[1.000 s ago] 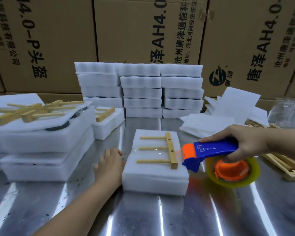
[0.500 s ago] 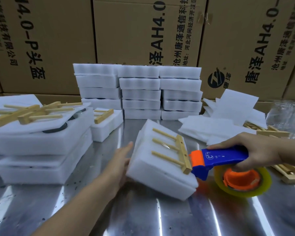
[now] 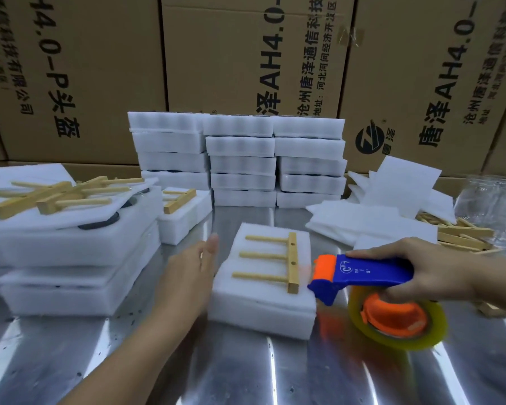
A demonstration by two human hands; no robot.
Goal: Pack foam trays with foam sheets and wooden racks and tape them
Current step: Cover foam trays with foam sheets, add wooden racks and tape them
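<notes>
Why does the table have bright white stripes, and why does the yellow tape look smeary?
Head view: the shiny metal table mirrors overhead lights as streaks of glare; the tape dispenser and its yellow roll look smeared with blur, as does the left hand; the wide lens bends the cardboard boxes at the edges.

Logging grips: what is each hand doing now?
Left hand: open, flat beside the white foam tray.
Right hand: closed on the blue-and-orange tape dispenser.

White foam tray (image 3: 260,299) lay flat mid-table, nearer the front edge; a pale wooden rack (image 3: 278,263) rested on top, three pegs pointing left, crossbar at right.
</notes>
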